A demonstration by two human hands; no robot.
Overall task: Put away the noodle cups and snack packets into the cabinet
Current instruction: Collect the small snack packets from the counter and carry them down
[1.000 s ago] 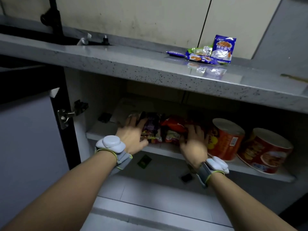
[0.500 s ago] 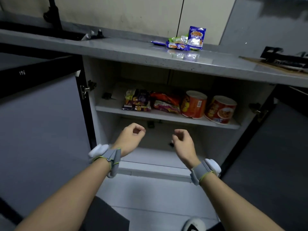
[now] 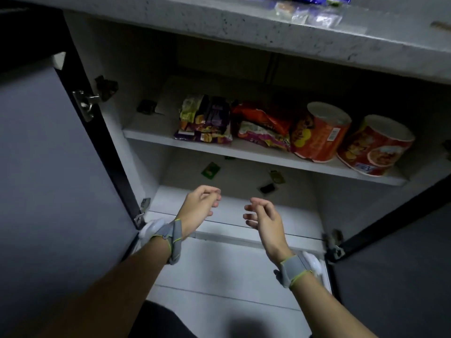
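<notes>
On the cabinet's white middle shelf (image 3: 156,135) lie a stack of purple and green snack packets (image 3: 206,120) and red and pink packets (image 3: 262,125) beside them. Two red noodle cups stand to their right, one (image 3: 321,134) tilted against the packets and a wider one (image 3: 377,146) at the far right. My left hand (image 3: 199,209) and my right hand (image 3: 264,219) hover side by side below the shelf, in front of the cabinet's lower compartment. Both hold nothing, with fingers loosely curled and apart. More packets (image 3: 314,0) lie on the countertop at the top edge, mostly cut off.
The grey speckled countertop (image 3: 244,23) overhangs the cabinet. The left door (image 3: 48,167) and the right door (image 3: 400,240) both stand wide open. Small dark and green sachets (image 3: 210,170) lie on the cabinet's bottom floor.
Both hands came off the packets on the shelf and drew back below it. My view has since moved closer and tilted down, so the countertop packets sit at the top edge.
</notes>
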